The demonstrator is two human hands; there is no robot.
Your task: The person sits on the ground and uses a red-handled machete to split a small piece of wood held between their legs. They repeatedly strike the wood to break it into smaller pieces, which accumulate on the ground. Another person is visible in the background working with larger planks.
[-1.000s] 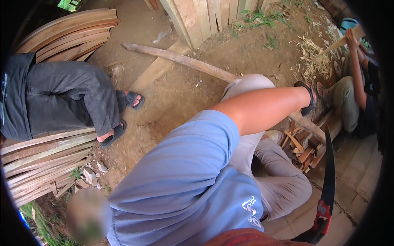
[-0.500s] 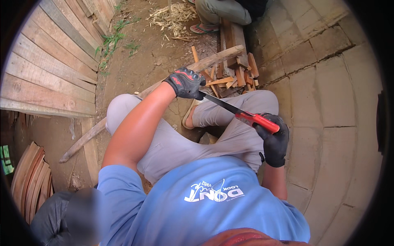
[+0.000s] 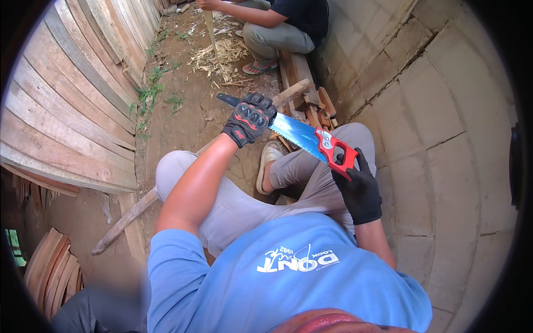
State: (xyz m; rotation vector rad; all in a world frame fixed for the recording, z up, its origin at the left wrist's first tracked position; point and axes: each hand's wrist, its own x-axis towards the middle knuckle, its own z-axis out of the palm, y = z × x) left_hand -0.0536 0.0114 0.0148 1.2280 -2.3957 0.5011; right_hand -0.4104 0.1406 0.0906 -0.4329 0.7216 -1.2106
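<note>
A hand saw (image 3: 298, 135) with a bright blade and a red handle is held slantwise above my lap, its flat side showing and its teeth toward me. My left hand (image 3: 251, 119), in a black glove with red trim, is closed around the blade; the dark tip pokes out beyond the fingers. At the other end, my right hand (image 3: 360, 193), also black-gloved, grips the lower part of the red handle. Below my left hand a rough wooden pole (image 3: 125, 220) runs slantwise past my knee, partly hidden by my leg and arm.
A block wall (image 3: 438, 166) rises on the right; a plank fence (image 3: 72, 111) stands at the left. Ahead are timber pieces (image 3: 326, 104), wood shavings (image 3: 222, 58) and another person (image 3: 275, 36) sitting with a stick. Curved wood pieces (image 3: 49, 272) are stacked at lower left.
The saw has turned from edge-on to show its flat blade. My left hand has rolled over with it, and my right hand has shifted lower on the handle. The view has tilted up.
</note>
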